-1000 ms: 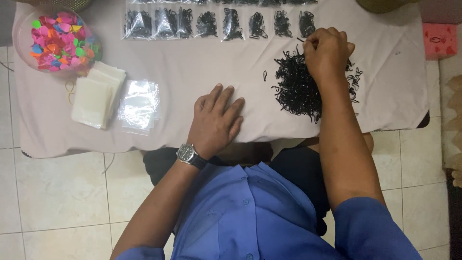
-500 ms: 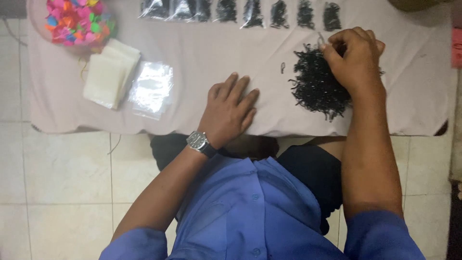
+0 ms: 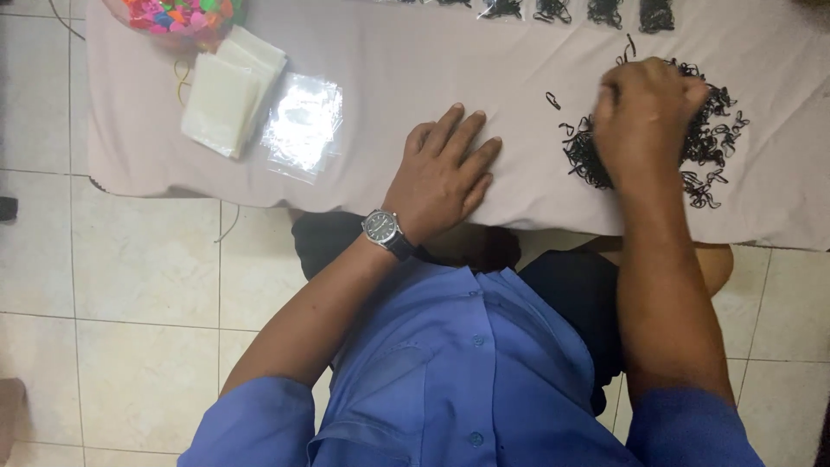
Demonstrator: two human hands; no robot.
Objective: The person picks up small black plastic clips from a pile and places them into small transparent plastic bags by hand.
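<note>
My left hand lies flat, palm down and fingers spread, on the pale cloth covering the table; a wristwatch is on that wrist. My right hand rests knuckles up on a heap of small black elastic bands, fingers curled into the pile; what the fingers hold is hidden. A loose black band lies just left of the heap.
A stack of clear plastic bags and white ones lies at the left. A bag of colourful pieces sits at the top left. Small filled bags of black bands line the far edge. Tiled floor lies below.
The view has shifted, so the table sits higher and more to the right. My right hand has moved down onto the near part of the heap. My left hand stays flat.
</note>
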